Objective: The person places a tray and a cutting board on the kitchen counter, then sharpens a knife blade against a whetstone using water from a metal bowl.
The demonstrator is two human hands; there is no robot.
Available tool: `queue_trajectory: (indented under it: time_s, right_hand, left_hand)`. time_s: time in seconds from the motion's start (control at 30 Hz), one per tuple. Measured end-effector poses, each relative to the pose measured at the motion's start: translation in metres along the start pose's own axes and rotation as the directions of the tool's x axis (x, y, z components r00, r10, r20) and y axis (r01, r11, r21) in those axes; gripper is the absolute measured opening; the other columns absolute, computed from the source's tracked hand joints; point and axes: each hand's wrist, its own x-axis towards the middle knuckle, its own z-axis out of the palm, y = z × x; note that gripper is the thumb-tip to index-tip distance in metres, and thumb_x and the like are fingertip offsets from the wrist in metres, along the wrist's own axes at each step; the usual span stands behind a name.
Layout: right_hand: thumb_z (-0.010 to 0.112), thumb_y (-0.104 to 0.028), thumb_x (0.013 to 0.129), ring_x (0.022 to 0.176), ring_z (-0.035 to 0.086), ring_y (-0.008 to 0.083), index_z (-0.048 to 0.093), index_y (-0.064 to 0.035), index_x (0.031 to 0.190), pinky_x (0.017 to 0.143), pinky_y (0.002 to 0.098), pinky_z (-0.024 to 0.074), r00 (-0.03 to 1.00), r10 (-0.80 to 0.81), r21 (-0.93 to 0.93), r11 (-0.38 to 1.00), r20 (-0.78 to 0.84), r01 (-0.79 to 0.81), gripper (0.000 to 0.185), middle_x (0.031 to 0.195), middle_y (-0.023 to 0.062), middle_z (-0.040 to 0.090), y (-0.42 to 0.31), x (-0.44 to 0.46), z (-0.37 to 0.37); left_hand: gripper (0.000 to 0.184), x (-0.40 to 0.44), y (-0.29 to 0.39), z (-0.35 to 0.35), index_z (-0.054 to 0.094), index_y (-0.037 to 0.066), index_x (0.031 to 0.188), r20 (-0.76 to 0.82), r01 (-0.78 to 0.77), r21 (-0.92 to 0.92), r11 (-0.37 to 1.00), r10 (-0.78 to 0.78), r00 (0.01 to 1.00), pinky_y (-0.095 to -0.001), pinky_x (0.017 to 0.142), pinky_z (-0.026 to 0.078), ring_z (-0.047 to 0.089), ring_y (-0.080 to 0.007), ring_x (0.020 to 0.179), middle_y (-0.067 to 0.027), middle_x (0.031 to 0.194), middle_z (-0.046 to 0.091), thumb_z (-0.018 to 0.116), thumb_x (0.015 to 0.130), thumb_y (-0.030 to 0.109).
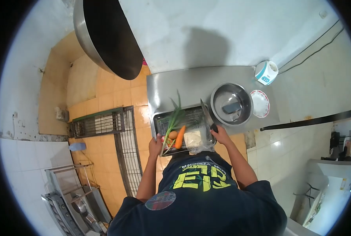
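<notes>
A metal tray (156, 122) lies at the near edge of the steel counter, in front of my body. In it are green onions (171, 124), a carrot (180, 137), a brown egg (172, 135) and a pale block in clear plastic (193, 139). My left hand (155, 144) is closed on the tray's left edge, beside the onion ends. At the right edge, my right hand (221, 135) is wrapped round the dark handle of a knife (207, 113), whose blade points away from me along the tray's right side.
Right of the tray, a steel bowl (232, 104) holds a grey object. Beyond it are a white plate with a red rim (260, 104) and a white and blue appliance (266, 72) on the steel counter (183, 82). A large wok-like pan (112, 39) looms at upper left.
</notes>
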Motion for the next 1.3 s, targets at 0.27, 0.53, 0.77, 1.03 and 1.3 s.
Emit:
queue_trajectory:
  time_s: [0.27, 0.53, 0.77, 1.03, 1.3]
  right_hand:
    - [0.067, -0.025, 0.087, 0.112, 0.058, 0.0471, 0.058, 0.0089, 0.116, 0.096, 0.0473, 0.0455, 0.964, -0.219, -0.165, 0.967, -0.149, 0.194, 0.045, 0.113, 0.0316, 0.063, 0.006, 0.012, 0.001]
    - [0.065, -0.028, 0.088, 0.115, 0.055, 0.0499, 0.057, 0.0124, 0.119, 0.1, 0.0477, 0.044, 0.978, -0.168, -0.195, 0.97, -0.125, 0.142, 0.051, 0.116, 0.0359, 0.06, 0.012, 0.023, -0.003]
    - [0.064, -0.029, 0.089, 0.114, 0.055, 0.0501, 0.057, 0.0126, 0.117, 0.099, 0.0491, 0.0444, 0.987, -0.113, -0.221, 0.972, -0.119, 0.084, 0.051, 0.115, 0.0368, 0.06, 0.02, 0.031, -0.007]
    - [0.064, -0.025, 0.09, 0.106, 0.06, 0.0477, 0.059, 0.0106, 0.113, 0.093, 0.0502, 0.0475, 0.994, -0.097, -0.317, 0.945, -0.049, 0.077, 0.042, 0.109, 0.033, 0.063, -0.005, 0.022, -0.014]
    - [0.06, -0.024, 0.095, 0.109, 0.059, 0.0467, 0.056, 0.0048, 0.126, 0.096, 0.0505, 0.0473, 0.989, -0.139, -0.358, 0.927, -0.058, 0.109, 0.043, 0.117, 0.0315, 0.062, -0.007, 0.002, -0.015]
  left_hand:
    - [0.073, 0.012, 0.022, -0.003, 0.067, -0.01, 0.08, 0.003, -0.068, 0.174, 0.982, 0.068, 0.998, -0.0534, 0.07, 0.051, 0.067, -0.0492, 0.078, -0.0337, 0.076, 0.065, 0.044, 0.099, 0.057]
    - [0.072, 0.022, 0.034, 0.001, 0.068, -0.011, 0.084, 0.039, -0.094, 0.288, 0.953, 0.086, 0.996, -0.0543, 0.078, 0.051, 0.066, -0.0509, 0.084, -0.0358, 0.082, 0.065, 0.039, 0.101, 0.053]
    - [0.074, 0.02, 0.047, 0.002, 0.07, -0.012, 0.087, 0.064, -0.057, 0.308, 0.95, 0.039, 0.997, -0.0545, 0.082, 0.051, 0.065, -0.0515, 0.089, -0.038, 0.087, 0.065, 0.039, 0.102, 0.053]
    - [0.076, 0.023, 0.047, 0.003, 0.069, -0.014, 0.087, 0.082, -0.054, 0.322, 0.945, 0.029, 0.996, -0.0542, 0.082, 0.051, 0.065, -0.0518, 0.09, -0.0391, 0.086, 0.064, 0.037, 0.102, 0.053]
    - [0.074, 0.029, 0.043, 0.006, 0.068, -0.015, 0.085, 0.072, -0.088, 0.291, 0.953, 0.07, 0.995, -0.0548, 0.083, 0.05, 0.064, -0.0528, 0.09, -0.0393, 0.087, 0.064, 0.038, 0.103, 0.051]
